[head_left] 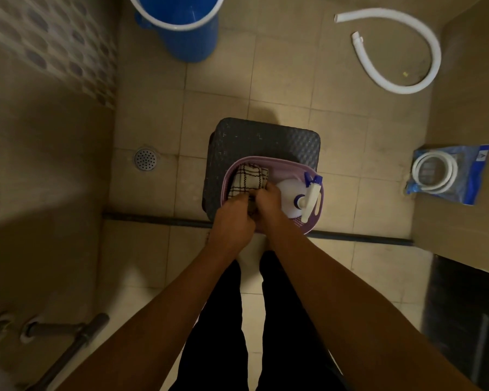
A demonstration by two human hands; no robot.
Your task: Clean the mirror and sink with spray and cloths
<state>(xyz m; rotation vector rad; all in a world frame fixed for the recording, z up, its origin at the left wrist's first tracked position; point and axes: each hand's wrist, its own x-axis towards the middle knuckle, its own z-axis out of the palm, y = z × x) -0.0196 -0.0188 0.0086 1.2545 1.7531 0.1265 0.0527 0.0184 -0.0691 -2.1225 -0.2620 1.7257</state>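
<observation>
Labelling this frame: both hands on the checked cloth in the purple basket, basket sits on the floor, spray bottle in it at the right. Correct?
One error: the purple basket sits on a dark stool, not on the floor, as the head view shows. The rest holds: left hand and right hand are both on the checked cloth, and the spray bottle lies in the basket's right side.

We see a dim, warm, yellowish picture. The brightest patch is the floor tile (251,280) between the legs. A soft shadow falls beyond the dark stool (266,136). The patterned wall (54,43) at upper left is smeared with blur, and straight lines bow toward the edges.
</observation>
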